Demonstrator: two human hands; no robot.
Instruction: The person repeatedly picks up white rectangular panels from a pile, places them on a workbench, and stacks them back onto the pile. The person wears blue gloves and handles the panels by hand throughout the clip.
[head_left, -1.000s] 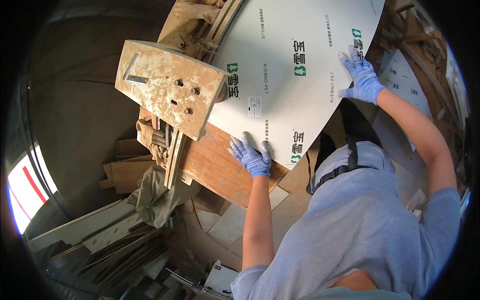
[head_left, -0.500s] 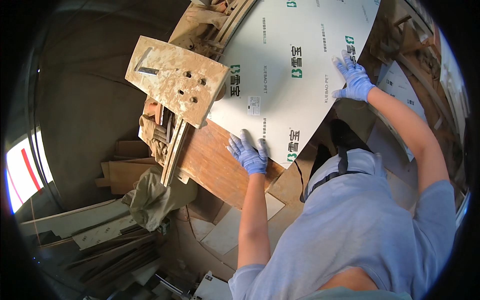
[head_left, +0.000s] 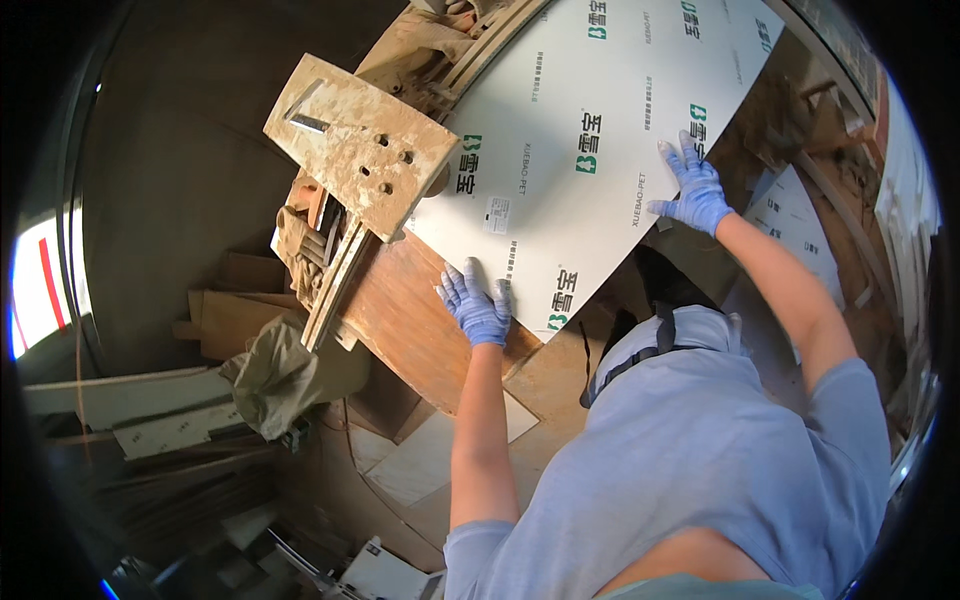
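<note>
A large white board [head_left: 610, 200] with green and black printing and a small white label lies on a brown wooden work surface [head_left: 420, 300]. My left hand [head_left: 476, 305], in a blue glove with grey fingertips, rests with fingers spread at the board's near left edge. At the board's right edge, my right hand [head_left: 695, 185], gloved the same way, lies with its fingers spread on the top face. Above the board's left edge, a dusty wooden plate [head_left: 360, 150] with bolts and a slot covers part of what is underneath.
A wooden rail [head_left: 335, 285] runs along the left side, with worn gloves [head_left: 300, 235] beside it. Lower left are a grey-green sack [head_left: 280, 375], cardboard [head_left: 245, 320] and stacked board strips [head_left: 180, 430]. More panels [head_left: 795, 220] and scrap lie at the right.
My view has shifted slightly, so the machine and board sit a little differently in it. Both hands remain spread on the board at nearly the same spots.
</note>
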